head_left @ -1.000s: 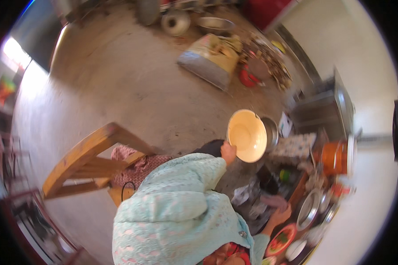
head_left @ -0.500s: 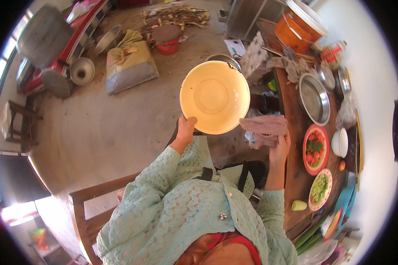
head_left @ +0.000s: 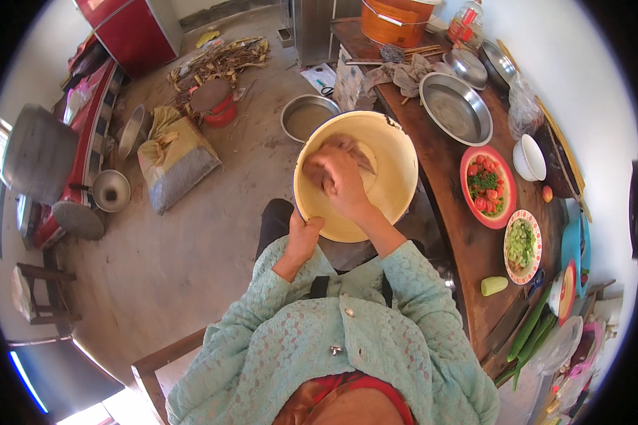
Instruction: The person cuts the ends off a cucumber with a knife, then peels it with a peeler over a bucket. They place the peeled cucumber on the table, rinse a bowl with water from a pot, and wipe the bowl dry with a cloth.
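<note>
A yellow enamel basin (head_left: 393,188) with a chipped dark rim is tilted toward me in front of my body. My left hand (head_left: 303,239) grips its near left rim, thumb over the edge. Inside the basin my right hand (head_left: 342,180) presses a pinkish-brown cloth (head_left: 351,146) against the inner wall; the hand is a little blurred and covers much of the cloth. Beyond the basin, a metal basin (head_left: 308,117) rests on the floor, partly hidden behind it.
On the wooden table (head_left: 468,297) at right are a steel basin (head_left: 455,108), a plate of chopped tomatoes (head_left: 485,185), a bowl of chopped green vegetable (head_left: 521,244) and a white bowl (head_left: 529,159). A sack (head_left: 177,159) and a red stove (head_left: 216,106) stand on the floor.
My right hand has brought the cloth from beside the basin into it. The left hand still holds the rim. The view has shifted toward the right.
</note>
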The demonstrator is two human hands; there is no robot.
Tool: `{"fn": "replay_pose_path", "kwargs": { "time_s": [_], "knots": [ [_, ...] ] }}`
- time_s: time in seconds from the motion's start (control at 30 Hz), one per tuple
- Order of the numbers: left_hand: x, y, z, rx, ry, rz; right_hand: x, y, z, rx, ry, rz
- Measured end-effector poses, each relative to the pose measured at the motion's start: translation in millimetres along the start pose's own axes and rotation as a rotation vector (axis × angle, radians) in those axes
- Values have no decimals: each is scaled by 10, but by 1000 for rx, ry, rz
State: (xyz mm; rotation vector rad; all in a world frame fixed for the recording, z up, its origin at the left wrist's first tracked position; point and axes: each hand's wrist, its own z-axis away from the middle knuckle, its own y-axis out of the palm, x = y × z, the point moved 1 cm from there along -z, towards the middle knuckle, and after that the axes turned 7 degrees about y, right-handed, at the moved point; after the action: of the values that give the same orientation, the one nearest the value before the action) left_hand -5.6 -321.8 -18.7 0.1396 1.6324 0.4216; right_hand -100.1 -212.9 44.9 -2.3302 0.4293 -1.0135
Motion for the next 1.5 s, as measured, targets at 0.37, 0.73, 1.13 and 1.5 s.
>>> {"fn": "replay_pose_path", "kwargs": {
  "time_s": [0.37, 0.73, 1.13, 1.5],
  "knots": [
    [-100, 24, 47, 43, -34, 131, -180, -798, 675, 710, -126, 633],
    [-522, 271, -190, 267, 91, -209, 81, -1483, -215, 53, -633, 949],
    [-124, 134, -45, 67, -13, 78, -222, -601, 1038, 84, 328, 774],
    [-188, 109, -117, 60, 65, -58, 188, -384, 905, 459, 940, -680]
  ]
}}
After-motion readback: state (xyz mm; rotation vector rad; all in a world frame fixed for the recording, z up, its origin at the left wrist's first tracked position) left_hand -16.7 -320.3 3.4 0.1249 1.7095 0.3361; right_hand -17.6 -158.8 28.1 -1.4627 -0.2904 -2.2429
